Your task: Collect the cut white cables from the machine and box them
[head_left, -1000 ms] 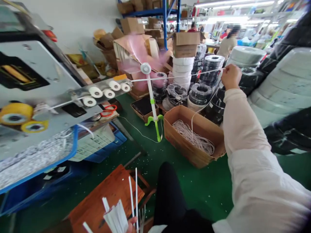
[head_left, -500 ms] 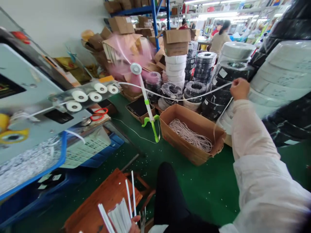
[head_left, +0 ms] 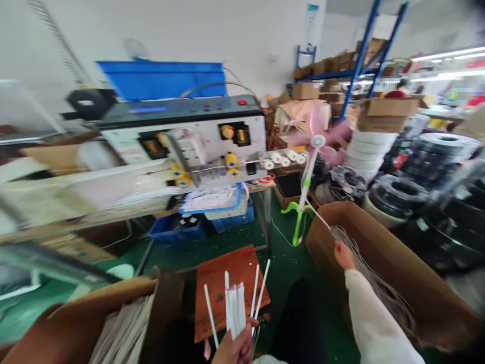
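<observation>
My left hand (head_left: 239,345), at the bottom middle, is closed round a bundle of cut white cable lengths (head_left: 235,308). A few stick out apart from the rest. My right hand (head_left: 344,256) is lowered over the long cardboard box (head_left: 382,237), fingers pinched by the white cable (head_left: 320,216); blur softens the exact contact. From the rollers (head_left: 285,160) of the cable-cutting machine (head_left: 242,136), the cable sags down past the fan to the box. Loose coiled cable (head_left: 379,283) lies inside it.
A pink fan on a green-footed stand (head_left: 305,187) stands before the box. Near my left hand is a brown wooden stool (head_left: 208,268). Another cardboard box (head_left: 102,298) with cut lengths sits lower left. Cable reels (head_left: 397,194) line the right; a blue-rimmed bin (head_left: 240,202) is under the machine.
My view has swung left toward the machine. My right hand has come down from beside the cable reels to the box, and the stretched cable now hangs slack. My left hand keeps its bundle.
</observation>
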`<state>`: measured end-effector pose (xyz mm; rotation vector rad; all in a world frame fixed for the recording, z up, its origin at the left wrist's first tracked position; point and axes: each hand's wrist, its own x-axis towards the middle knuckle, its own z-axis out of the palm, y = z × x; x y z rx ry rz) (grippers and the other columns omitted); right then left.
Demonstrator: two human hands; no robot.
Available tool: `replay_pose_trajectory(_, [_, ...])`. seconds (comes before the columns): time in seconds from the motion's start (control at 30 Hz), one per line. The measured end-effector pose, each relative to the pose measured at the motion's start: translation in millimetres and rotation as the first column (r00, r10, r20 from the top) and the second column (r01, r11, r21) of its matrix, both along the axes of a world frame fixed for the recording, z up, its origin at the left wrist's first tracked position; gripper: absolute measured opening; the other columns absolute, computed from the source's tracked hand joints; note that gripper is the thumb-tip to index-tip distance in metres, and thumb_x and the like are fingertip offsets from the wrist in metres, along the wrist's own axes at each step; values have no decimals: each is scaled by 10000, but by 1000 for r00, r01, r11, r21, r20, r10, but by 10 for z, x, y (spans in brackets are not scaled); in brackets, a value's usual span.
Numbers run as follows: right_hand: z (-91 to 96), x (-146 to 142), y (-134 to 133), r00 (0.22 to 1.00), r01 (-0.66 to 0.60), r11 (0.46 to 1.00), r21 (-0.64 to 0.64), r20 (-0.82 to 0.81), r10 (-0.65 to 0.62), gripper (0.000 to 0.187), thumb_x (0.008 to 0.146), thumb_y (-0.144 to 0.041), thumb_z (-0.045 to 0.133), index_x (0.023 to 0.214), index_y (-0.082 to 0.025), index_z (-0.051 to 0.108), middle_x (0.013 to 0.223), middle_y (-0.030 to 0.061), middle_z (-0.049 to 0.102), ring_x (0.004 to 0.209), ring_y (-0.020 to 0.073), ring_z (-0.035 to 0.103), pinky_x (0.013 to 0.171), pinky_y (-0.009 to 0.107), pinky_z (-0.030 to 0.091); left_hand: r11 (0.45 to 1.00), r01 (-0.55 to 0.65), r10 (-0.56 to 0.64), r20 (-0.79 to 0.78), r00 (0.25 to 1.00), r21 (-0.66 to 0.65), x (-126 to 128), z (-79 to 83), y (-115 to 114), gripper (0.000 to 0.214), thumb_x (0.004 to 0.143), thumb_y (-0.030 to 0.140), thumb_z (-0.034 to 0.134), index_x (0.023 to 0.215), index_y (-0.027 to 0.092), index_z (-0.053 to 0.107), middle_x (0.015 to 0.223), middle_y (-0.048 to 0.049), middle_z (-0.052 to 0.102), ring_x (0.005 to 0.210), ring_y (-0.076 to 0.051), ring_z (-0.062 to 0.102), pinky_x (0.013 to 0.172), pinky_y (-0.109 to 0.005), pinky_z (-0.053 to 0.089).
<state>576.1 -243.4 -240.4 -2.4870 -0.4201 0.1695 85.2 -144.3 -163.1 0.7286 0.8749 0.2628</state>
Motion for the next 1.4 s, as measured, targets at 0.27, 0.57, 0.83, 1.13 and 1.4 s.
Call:
replay_pose_trajectory(0.27, [-870, -1938, 645, 847, -344, 769, 538, -177, 502, 459, 691, -583, 606, 963, -233, 721, 911, 78, 754, 765, 290, 726, 745, 427, 601, 976, -197, 180, 161, 970, 90, -361, 380, 233, 613, 667, 638, 800, 972, 144, 606, 552, 98, 356, 436, -25, 214, 456, -218, 193])
replay_pose_trajectory(0.57, [821, -3257, 1350, 395, -570, 449, 688, -250, 884, 451, 849, -584, 610, 1177, -281, 670, 991, 87, 730, 658, 218, 641, 568, 367, 543, 967, -252, 226, 329, 917, 40, -881, 743, 586, 477, 688, 465, 841, 934, 127, 612, 538, 97, 361, 425, -23, 216, 438, -209, 171])
replay_pose_trajectory(0.83, [1611, -4243, 1803, 37, -671, 137, 728, -151, 988, 581, 932, -448, 579, 1478, -305, 443, 994, 41, 697, 748, 171, 628, 719, 324, 540, 969, -248, 224, 358, 907, 22, -1052, 729, 573, 462, 717, 472, 821, 929, 116, 616, 617, 14, 574, 413, -75, 456, 413, -218, 294])
replay_pose_trajectory(1.13, [1349, -4358, 1839, 35, -670, 158, 725, -182, 983, 482, 911, -360, 609, 1379, -313, 506, 806, -4, 664, 659, 155, 609, 572, 275, 482, 959, -244, 281, 396, 874, -142, -1040, 539, 473, 514, 679, 492, 855, 956, 144, 599, 503, 97, 408, 378, -30, 252, 412, -196, 257])
replay_pose_trajectory(1.4, [2094, -4353, 2869, 192, -209, 237, 949, -198, 961, 423, 811, -442, 733, 1179, -263, 628, 1221, 66, 661, 835, 143, 644, 602, 239, 505, 945, -301, 325, 439, 837, -125, -1142, 532, 502, 510, 705, 503, 837, 981, 145, 602, 520, 110, 272, 427, -25, 117, 430, -201, 128])
